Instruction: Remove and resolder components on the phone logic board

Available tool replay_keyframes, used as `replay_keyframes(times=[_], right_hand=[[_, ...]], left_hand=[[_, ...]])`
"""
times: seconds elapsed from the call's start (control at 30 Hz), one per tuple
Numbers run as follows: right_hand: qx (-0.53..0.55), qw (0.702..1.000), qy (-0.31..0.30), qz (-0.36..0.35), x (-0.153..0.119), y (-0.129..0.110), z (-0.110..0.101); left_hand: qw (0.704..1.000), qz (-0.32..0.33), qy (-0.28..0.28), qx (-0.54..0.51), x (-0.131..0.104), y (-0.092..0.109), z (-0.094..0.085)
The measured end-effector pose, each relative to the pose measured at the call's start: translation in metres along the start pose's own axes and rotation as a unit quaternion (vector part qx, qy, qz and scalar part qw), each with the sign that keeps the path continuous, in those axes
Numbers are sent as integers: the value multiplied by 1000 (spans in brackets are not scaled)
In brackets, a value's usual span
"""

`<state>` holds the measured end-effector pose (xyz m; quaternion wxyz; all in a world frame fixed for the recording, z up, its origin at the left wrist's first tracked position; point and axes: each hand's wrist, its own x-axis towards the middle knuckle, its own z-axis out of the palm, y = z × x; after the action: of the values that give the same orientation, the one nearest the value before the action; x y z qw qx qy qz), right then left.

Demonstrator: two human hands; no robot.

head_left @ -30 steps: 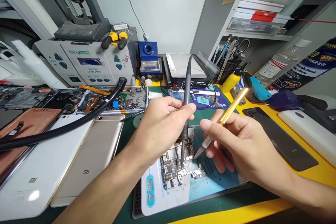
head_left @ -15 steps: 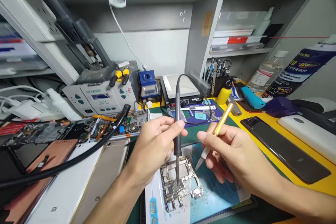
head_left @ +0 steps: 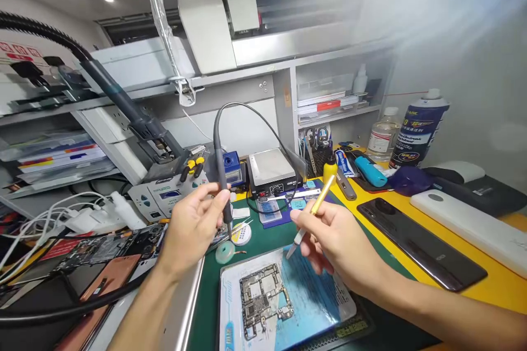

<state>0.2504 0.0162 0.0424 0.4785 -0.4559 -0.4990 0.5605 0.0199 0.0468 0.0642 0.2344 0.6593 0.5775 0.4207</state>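
Observation:
My left hand (head_left: 193, 233) is closed around the dark grip of a soldering iron (head_left: 220, 162), held upright with its tip down over a pale green reel of copper braid (head_left: 225, 253). Beside the reel sits a small round tin (head_left: 242, 235) with a whitish top. In my right hand (head_left: 333, 236) is a craft knife (head_left: 323, 195) with a gold handle, its blade slanting down to the left above the pad. A bare phone circuit board (head_left: 260, 307) lies flat on the blue-and-white pad (head_left: 317, 290), touched by neither tool.
A preheating plate (head_left: 269, 166) stands at the back with the iron's cable looping past it. To the right lie a dark phone (head_left: 420, 241), a yellow bottle (head_left: 330, 169) and a spray can (head_left: 418, 130). A thick black hose (head_left: 74, 312) crosses stacked phone parts on the left.
The view has tilted up. My left hand has carried the iron from over the circuit board leftward to the braid reel. The knife stays in my right hand, now farther above the pad.

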Motion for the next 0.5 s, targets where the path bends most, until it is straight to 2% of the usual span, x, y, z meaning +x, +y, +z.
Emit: replay_keyframes(times=[0.13,0.3,0.4,0.5], right_hand=[[9,1000,-8,-14,-3,-2,-1],[15,999,-18,-28,-5,0,1],[19,999,-18,-35,-3,2,2],[23,999,-27,-40,-1,4,3]], left_hand=[[988,25,48,147,42,10,-12],[972,40,48,228,101,15,-12],[967,49,53,244,123,10,-5],[964,55,57,252,134,3,0]])
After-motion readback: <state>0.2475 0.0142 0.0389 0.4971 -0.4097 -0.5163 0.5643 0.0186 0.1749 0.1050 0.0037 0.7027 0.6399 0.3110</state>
